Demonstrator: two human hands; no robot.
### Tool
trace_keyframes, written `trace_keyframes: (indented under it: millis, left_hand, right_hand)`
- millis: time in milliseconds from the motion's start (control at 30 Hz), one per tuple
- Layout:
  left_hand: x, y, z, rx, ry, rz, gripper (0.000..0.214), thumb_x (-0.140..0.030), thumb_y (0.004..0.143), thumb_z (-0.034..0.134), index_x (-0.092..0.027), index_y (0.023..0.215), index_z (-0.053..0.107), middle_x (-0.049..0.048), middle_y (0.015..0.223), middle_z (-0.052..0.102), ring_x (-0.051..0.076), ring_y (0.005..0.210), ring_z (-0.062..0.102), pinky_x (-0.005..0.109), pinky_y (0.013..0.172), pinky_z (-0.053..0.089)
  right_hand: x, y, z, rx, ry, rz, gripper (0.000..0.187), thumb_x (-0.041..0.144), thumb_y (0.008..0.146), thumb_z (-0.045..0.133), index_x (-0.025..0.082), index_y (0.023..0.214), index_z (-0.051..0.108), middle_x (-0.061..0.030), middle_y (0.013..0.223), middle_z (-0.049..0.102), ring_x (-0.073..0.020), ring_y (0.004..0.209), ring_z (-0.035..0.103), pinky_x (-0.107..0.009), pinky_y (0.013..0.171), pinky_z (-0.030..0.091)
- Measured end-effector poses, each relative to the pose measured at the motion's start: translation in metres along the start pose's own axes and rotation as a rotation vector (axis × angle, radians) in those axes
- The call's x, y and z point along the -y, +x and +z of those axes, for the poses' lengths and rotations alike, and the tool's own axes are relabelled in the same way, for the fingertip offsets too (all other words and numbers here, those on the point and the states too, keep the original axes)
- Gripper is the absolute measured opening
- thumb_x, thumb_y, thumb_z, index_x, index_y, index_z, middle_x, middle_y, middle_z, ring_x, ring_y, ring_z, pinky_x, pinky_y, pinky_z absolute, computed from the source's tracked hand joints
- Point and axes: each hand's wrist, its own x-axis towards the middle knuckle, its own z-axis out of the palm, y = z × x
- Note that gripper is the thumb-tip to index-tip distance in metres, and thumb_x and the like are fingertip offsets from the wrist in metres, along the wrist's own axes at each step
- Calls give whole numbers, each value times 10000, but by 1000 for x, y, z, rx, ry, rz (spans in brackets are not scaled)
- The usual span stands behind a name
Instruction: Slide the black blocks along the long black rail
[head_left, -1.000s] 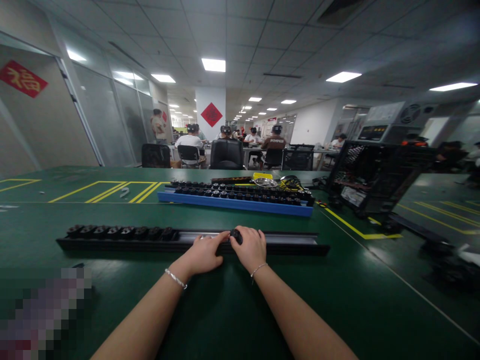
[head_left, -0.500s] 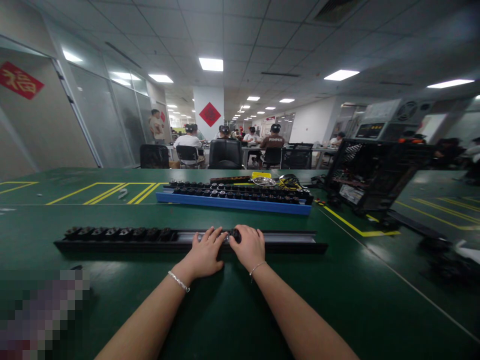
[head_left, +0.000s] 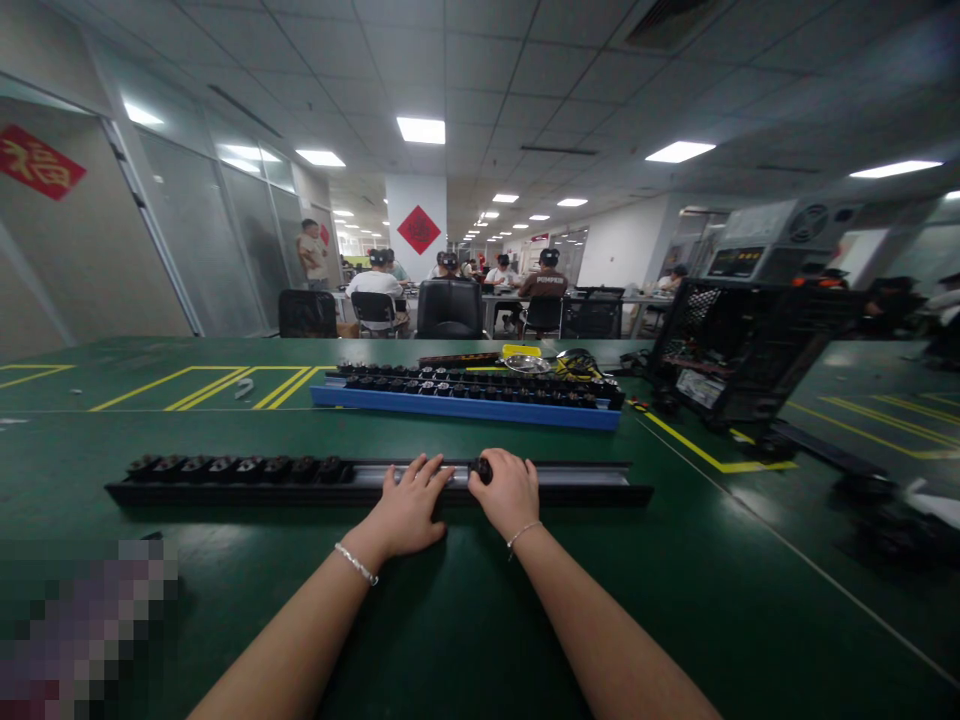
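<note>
A long black channel-shaped rail (head_left: 570, 494) lies crosswise on the green table, its inner strip silvery. Several black blocks with metal tops (head_left: 247, 466) stand in a row in its left part. My left hand (head_left: 411, 505) rests over the middle of the rail, fingers spread across it. Just to its right, my right hand (head_left: 510, 492) grips a small black block (head_left: 481, 468) at the rail between thumb and fingers. Much of that block is hidden by the hand.
Behind the rail, a blue rail (head_left: 465, 405) carries several similar black blocks. An open computer case (head_left: 720, 350) stands at the right, with a metal dish (head_left: 526, 364) and yellow items near it. A pixelated patch covers the lower left. People sit in the background.
My right hand has shifted slightly right along the rail with the small black block, widening the gap to my left hand. My left hand has stayed in place.
</note>
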Motion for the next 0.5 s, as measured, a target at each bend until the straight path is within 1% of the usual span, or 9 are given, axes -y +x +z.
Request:
trace_keyframes:
  millis: [167, 333, 500]
  left_hand:
    - [0, 0, 0, -5, 11, -1, 808, -382, 689, 532, -266, 1431, 234, 75, 1537, 169, 330, 1397, 116, 687, 1025, 115]
    - [-1, 0, 2, -18, 16, -2, 798, -381, 690, 527, -271, 1427, 240, 70, 1536, 175, 325, 1396, 126, 686, 1022, 133]
    - [0, -1, 2, -27, 10, -1, 780, -382, 694, 529, -272, 1417, 258, 71, 1534, 184, 325, 1397, 127, 691, 1019, 137]
  right_hand:
    - [-1, 1, 0, -10, -4, -4, 242, 339, 763, 534, 248, 971, 615, -36, 1118, 633, -215, 1045, 524, -425, 999, 215]
    - [-6, 2, -3, -6, -21, 6, 211, 312, 755, 536, 234, 933, 616, -34, 1043, 653, -209, 998, 536, -377, 936, 264]
    - [-9, 3, -4, -19, -38, 15, 200, 310, 746, 541, 235, 917, 615, -30, 1007, 661, -206, 971, 538, -367, 913, 262]
